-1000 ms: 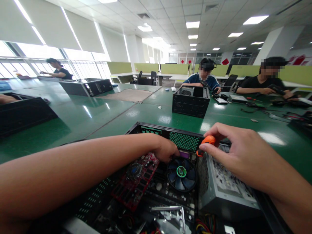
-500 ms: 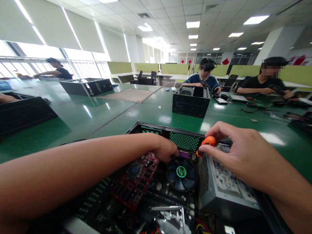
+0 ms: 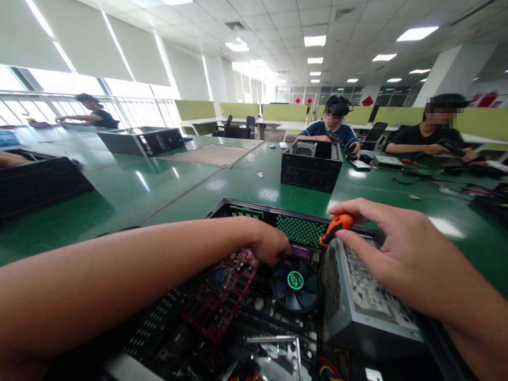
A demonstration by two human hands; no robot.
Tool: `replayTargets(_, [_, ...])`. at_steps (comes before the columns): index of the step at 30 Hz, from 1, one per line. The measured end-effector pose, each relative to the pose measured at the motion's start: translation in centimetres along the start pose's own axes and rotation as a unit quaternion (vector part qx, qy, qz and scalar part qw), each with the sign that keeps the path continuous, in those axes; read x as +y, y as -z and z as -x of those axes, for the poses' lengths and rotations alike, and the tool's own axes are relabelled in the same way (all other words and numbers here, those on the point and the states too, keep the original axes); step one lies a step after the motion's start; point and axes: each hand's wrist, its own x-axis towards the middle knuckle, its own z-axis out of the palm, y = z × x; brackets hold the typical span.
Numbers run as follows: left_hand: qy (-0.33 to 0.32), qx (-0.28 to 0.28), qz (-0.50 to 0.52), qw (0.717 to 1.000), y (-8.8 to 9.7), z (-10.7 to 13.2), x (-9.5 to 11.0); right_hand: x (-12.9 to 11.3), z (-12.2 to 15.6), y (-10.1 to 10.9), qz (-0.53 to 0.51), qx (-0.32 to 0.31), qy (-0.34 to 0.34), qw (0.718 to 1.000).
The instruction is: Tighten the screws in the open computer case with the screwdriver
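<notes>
screwdriver (image 3: 335,226) pinched in right hand (image 3: 391,248); left hand (image 3: 270,244) curled beside red card (image 3: 222,293), grip unclear; fan label (image 3: 295,280) unreadable.

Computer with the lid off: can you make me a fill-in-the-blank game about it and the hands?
1. The right hand holds a screwdriver with an ____ handle.
2. The left hand rests inside the open computer case, beside a round ____ with a green centre.
3. The circuit card by the left hand is coloured ____.
Missing words: orange; fan; red.
</notes>
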Motion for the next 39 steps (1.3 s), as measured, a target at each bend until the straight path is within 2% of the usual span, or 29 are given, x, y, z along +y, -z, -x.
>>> replayTargets(2, [0.004,0.004,-0.001,1.000,-0.1,0.1,0.0,-0.2,0.5,0.6,-0.009,0.010,0.013,1.000])
replayTargets(6, [0.005,0.006,0.000,1.000,-0.6,0.1,-0.3,-0.2,2.3,1.5,-0.034,-0.018,0.041,0.998])
replayTargets(12, [-0.017,0.008,0.001,1.000,-0.8,0.0,-0.6,-0.6,3.2,1.9,0.041,-0.037,0.105,0.993])
replayTargets(20, [-0.008,-0.004,-0.001,1.000,-0.1,0.0,-0.1,-1.6,2.4,1.5,-0.025,-0.072,0.098,0.992])
replayTargets(39, [-0.003,0.013,0.005,1.000,-0.7,-0.2,-0.4,-1.5,2.3,1.5,-0.032,-0.060,0.090,0.994])
